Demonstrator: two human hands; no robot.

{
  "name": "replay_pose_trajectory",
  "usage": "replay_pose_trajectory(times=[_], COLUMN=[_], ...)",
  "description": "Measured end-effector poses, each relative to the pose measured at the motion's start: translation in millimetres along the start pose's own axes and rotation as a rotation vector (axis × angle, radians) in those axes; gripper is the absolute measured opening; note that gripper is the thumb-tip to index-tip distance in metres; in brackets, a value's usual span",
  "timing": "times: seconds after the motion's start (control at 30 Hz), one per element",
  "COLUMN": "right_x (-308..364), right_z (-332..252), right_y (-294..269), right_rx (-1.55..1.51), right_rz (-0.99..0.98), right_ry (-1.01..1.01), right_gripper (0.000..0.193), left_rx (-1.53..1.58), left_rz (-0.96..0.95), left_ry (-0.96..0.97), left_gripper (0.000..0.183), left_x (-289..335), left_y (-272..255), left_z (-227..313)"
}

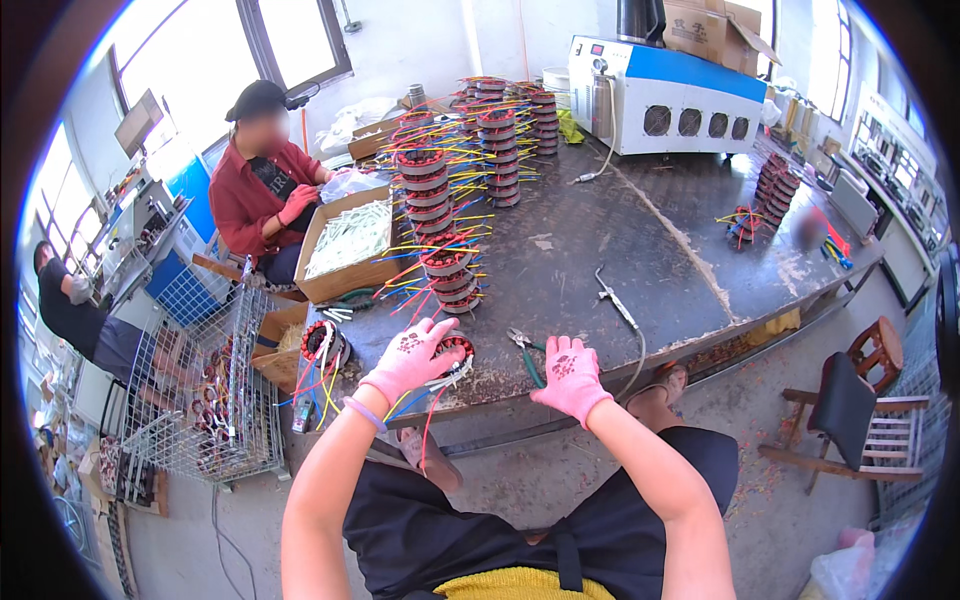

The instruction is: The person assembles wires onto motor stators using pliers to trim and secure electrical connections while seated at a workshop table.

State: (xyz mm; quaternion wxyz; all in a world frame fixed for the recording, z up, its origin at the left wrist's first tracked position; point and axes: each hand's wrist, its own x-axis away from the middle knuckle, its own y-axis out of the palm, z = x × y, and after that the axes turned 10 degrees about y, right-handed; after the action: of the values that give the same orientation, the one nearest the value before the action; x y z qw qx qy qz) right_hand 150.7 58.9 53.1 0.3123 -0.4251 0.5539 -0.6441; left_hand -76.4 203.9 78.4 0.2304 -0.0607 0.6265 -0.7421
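Note:
My left hand (413,357), in a pink glove, is closed around a wound motor stator (462,352) at the table's near edge. Red, blue and white wires trail from the stator, a red one hanging over the edge. My right hand (570,378), also gloved in pink, rests on the table with its fingers over the handles of green-handled wire cutters (526,345), whose jaws point away to the left. Past my left hand stands a tall stack of stators (450,270) with coloured leads. Left of that hand sits another stator (325,343) with loose wires.
A cardboard box of white sleeves (350,238) stands at left, with a co-worker (265,185) in red behind it. An air gun (617,300) with a hose lies right of centre. Wire baskets (205,400) hold stators; a white-blue machine (665,100) stands at the back.

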Motion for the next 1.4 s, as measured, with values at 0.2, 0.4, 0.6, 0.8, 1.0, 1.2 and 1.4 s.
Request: replay_pose_trajectory(times=[0.2,0.4,0.6,0.8,1.0,1.2,1.4], right_x=[-19,-58,-20,-15,-20,45,106], right_z=[38,76,37,17,34,47,-5], right_y=[16,27,29,-8,-13,45,78], right_rx=[-0.757,-0.615,-0.29,0.014,-0.277,-2.02,-2.094], right_rz=[-0.048,0.358,0.263,-0.102,-0.011,-0.916,-1.118], right_ry=[-0.047,0.121,0.176,0.206,0.132,0.063,-0.069], right_gripper=[0.06,0.039,0.083,0.114,0.071,0.037,0.042], left_rx=[0.136,0.149,0.34,0.516,0.503,0.75,1.177], left_rz=[0.128,0.054,0.067,0.075,0.139,0.245,0.151], left_ry=[-0.069,-0.107,-0.17,-0.191,-0.238,-0.163,-0.361], left_gripper=[0.049,0.05,0.048,0.048,0.051,0.046,0.04], left_x=[10,-1,1,-2,-6,-3,-4], left_y=[17,12,18,14,15,45,29], left_z=[4,14,17,15,20,14,19])
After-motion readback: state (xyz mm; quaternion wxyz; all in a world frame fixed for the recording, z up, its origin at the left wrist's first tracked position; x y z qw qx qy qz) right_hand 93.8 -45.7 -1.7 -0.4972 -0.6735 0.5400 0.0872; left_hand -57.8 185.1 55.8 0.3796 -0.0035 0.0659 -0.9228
